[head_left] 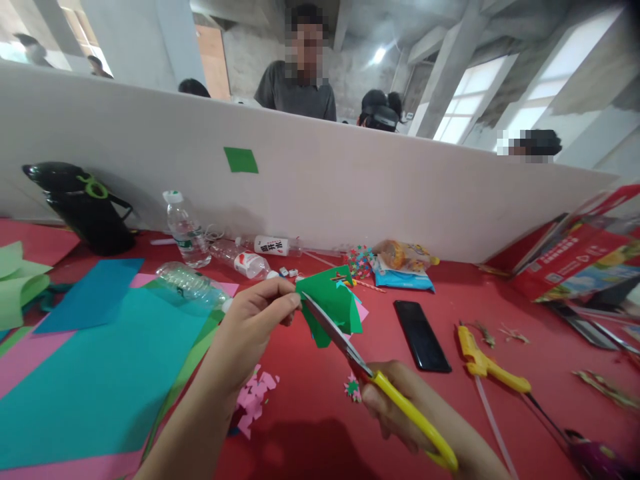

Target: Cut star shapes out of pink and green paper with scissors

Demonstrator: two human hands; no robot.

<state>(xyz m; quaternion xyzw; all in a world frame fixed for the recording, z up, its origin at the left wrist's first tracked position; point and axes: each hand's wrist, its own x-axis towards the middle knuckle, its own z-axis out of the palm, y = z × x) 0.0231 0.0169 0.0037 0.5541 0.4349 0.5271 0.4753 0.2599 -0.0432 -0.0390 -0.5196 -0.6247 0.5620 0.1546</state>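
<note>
Pinched at its left edge by my left hand [265, 310] is a sheet of green paper [333, 303], raised above the red table. My right hand [395, 397] grips scissors [415, 420] with yellow handles. Their blades lie against the green paper close to my left fingertips; I cannot tell how far they have cut. Below the paper, a small pink and green star-shaped piece [353, 387] rests on the table. Pink paper scraps [255, 400] lie in a pile beside my left wrist, partly covering a dark thing underneath.
Teal sheets [100, 380] and other coloured paper spread across the left. Plastic bottles [185, 233] and a black flask [85, 207] line the white partition [325, 193]. To the right lie a phone [423, 335], a yellow glue gun [487, 363] and snack packs [405, 263]. A person [300, 73] stands beyond.
</note>
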